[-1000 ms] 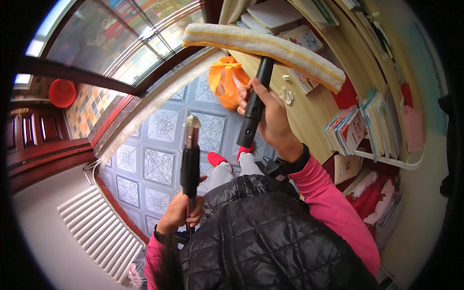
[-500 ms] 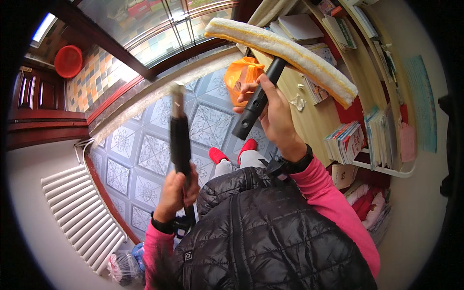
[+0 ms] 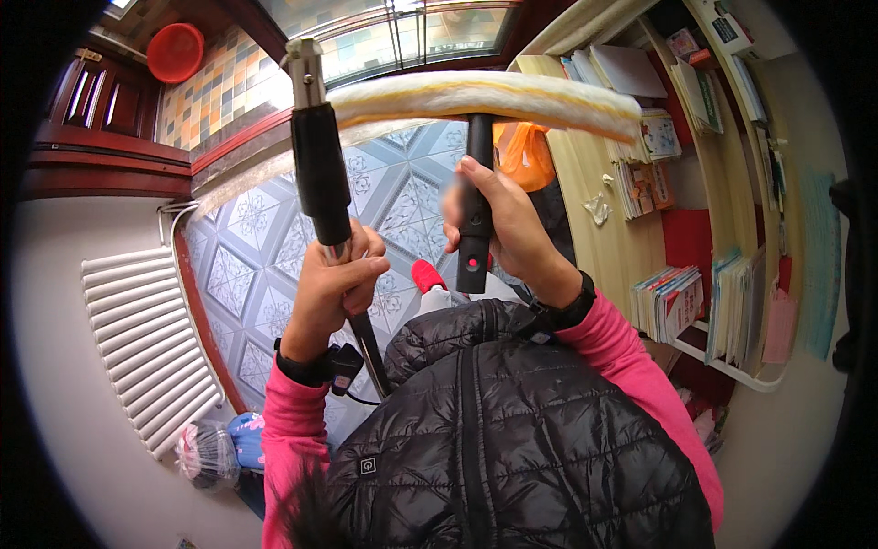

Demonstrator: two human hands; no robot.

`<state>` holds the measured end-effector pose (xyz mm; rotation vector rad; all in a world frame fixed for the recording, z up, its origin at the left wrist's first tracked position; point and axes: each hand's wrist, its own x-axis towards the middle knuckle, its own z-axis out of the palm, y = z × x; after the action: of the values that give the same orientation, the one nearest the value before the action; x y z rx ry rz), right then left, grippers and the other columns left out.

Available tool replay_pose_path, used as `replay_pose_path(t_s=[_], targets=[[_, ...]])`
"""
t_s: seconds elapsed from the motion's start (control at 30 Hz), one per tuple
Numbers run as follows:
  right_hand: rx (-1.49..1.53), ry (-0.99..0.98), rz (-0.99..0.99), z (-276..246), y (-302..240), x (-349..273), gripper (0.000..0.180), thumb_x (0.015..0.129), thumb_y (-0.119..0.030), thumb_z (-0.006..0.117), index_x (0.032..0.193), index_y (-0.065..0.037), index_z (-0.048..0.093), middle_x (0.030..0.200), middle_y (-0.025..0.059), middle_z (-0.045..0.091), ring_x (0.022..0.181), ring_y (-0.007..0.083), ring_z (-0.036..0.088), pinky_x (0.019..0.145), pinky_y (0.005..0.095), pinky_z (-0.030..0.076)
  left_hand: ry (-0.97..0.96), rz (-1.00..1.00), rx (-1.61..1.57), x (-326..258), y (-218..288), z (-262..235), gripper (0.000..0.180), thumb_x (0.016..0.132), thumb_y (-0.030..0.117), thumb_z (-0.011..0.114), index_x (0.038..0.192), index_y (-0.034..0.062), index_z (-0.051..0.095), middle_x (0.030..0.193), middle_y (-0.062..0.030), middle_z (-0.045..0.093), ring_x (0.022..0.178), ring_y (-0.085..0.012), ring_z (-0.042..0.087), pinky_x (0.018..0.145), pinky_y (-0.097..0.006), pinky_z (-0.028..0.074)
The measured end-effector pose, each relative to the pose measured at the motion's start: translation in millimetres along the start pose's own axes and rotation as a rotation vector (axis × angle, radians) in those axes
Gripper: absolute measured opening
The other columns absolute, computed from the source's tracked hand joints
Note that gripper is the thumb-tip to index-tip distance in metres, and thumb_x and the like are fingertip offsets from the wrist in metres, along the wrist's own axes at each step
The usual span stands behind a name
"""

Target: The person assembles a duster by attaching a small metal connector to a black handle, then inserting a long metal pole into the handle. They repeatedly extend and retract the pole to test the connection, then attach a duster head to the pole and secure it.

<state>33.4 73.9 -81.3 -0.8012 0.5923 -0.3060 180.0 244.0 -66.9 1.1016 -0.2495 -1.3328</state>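
My left hand (image 3: 337, 288) is wrapped round a pole (image 3: 322, 174) with a black grip and a bare metal tip, which points up and away from me. My right hand (image 3: 508, 220) grips the black handle (image 3: 475, 206) of a window-washer head. A long fluffy white pad (image 3: 512, 94) with yellow stripes runs crosswise at the handle's far end. Near the handle's lower, free end a small red dot shows. The pole and the washer head are apart; in the picture the pole's metal tip lies close to the pad's left end.
On the right stands a wooden shelf unit (image 3: 585, 220) with books (image 3: 672, 297) and papers. Beyond my right hand hangs an orange bag (image 3: 526, 156). A white radiator (image 3: 151, 352) lines the left wall, with a clear plastic bag (image 3: 208, 455) below. A red basin (image 3: 176, 52) sits far left.
The washer head has turned, so its pad lies more level and its handle nearly upright. My left hand and the pole have come up; the pole's tip has moved left and away.
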Motion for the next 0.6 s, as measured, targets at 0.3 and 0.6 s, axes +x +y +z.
replay_pose_path(t_s=[0.3,0.6], targets=[[-0.013,-0.293,0.188,-1.2,-8.2,5.2,0.049,0.097,-0.054,0.035,0.104,-0.007,0.045,0.061,0.0066,0.05,0.042,0.015,0.051,0.038,0.0258,0.043,-0.036,0.086,0.44,16.6,4.6,35.8,0.061,0.078,0.007,0.061,0.135,-0.0016,0.043,0.122,-0.0128,0.056,0.08,-0.0082,0.058,0.043,-0.015,0.04],[-0.251,-0.417,0.258,-5.6,-6.4,2.7,0.06,0.096,-0.061,0.028,0.111,-0.006,0.047,0.06,0.0077,0.055,0.041,0.0118,0.05,0.037,0.0224,0.04,0.128,0.277,0.449,50.5,-15.3,53.6,0.027,0.082,0.006,0.066,0.109,0.0055,0.065,0.07,0.0039,0.056,0.055,-0.0024,0.045,0.049,-0.018,0.031]])
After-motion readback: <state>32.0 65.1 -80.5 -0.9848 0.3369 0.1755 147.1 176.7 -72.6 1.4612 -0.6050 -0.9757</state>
